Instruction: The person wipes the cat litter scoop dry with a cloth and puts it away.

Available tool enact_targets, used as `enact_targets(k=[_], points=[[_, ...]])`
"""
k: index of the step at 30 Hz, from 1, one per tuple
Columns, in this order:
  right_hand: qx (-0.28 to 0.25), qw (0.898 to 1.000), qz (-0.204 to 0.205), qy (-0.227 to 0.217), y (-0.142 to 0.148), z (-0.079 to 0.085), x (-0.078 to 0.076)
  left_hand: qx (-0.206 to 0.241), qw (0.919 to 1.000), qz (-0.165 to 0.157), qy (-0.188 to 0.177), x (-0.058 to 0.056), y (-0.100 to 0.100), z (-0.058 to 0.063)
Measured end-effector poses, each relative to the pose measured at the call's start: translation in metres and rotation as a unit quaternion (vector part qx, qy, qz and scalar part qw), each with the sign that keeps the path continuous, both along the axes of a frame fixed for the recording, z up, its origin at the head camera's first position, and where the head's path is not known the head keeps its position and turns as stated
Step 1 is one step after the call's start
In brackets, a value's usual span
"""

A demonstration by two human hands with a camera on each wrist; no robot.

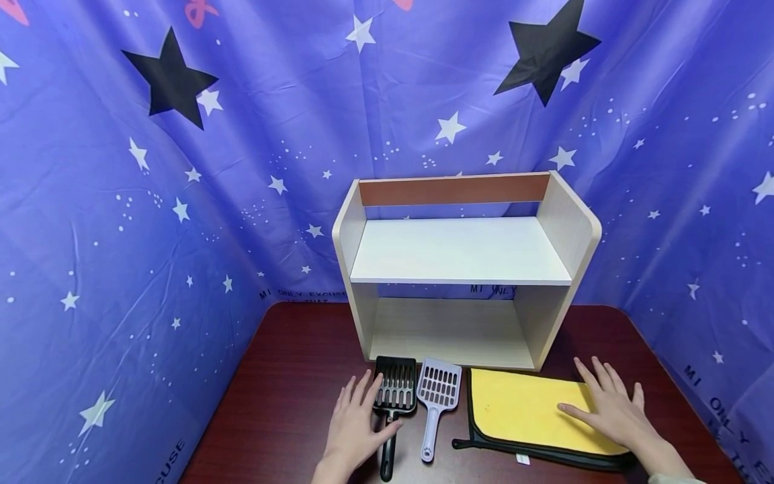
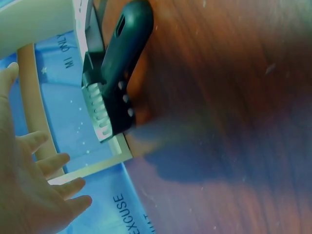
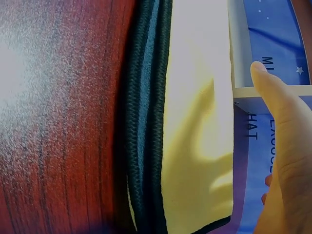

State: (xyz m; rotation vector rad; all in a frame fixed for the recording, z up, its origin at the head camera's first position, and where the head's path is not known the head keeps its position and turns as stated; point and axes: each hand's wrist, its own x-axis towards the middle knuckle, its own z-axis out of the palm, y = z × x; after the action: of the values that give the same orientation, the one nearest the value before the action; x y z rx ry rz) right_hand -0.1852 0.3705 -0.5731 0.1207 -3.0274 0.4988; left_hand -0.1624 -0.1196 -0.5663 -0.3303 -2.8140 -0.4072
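Observation:
My left hand [image 1: 352, 430], fingers spread, hovers over the left side of a black slotted litter scoop [image 1: 397, 388]. In the left wrist view a gap separates the hand [image 2: 29, 180] from that scoop [image 2: 126, 48]. Beside it lies a light grey litter scoop [image 1: 433, 418] with a paw print on its handle. On the right, my right hand [image 1: 613, 407] is held above a folded yellow cloth [image 1: 520, 407] with dark edging. The right wrist view shows the hand's shadow on the cloth [image 3: 195, 87]; its thumb is straight and grips nothing.
A two-tier wooden shelf [image 1: 459, 252] stands on the dark red-brown table [image 1: 284, 376], directly behind the scoops and cloth. Blue curtains [image 1: 290, 134] with stars enclose the table at the back and both sides. A small white tag [image 1: 523, 459] sticks out from the cloth's front edge.

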Motion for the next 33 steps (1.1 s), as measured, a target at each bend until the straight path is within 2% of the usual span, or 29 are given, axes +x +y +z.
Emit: enact_targets(k=[14,23,29,33], points=[[-0.002,1.0,-0.001,-0.006,-0.006,-0.008,0.001,-0.011,0.9991,-0.034,0.021,0.01,0.017,-0.013],[-0.007,1.0,0.006,-0.013,-0.011,-0.013,0.002,-0.018,0.9955,-0.061,0.07,0.016,0.026,-0.023],[-0.012,1.0,0.013,-0.009,-0.012,-0.017,0.002,-0.007,0.9956,-0.071,0.062,0.02,0.032,-0.026],[-0.016,1.0,0.015,-0.006,-0.015,-0.019,0.003,-0.006,0.9938,-0.084,0.072,0.021,0.036,-0.027]])
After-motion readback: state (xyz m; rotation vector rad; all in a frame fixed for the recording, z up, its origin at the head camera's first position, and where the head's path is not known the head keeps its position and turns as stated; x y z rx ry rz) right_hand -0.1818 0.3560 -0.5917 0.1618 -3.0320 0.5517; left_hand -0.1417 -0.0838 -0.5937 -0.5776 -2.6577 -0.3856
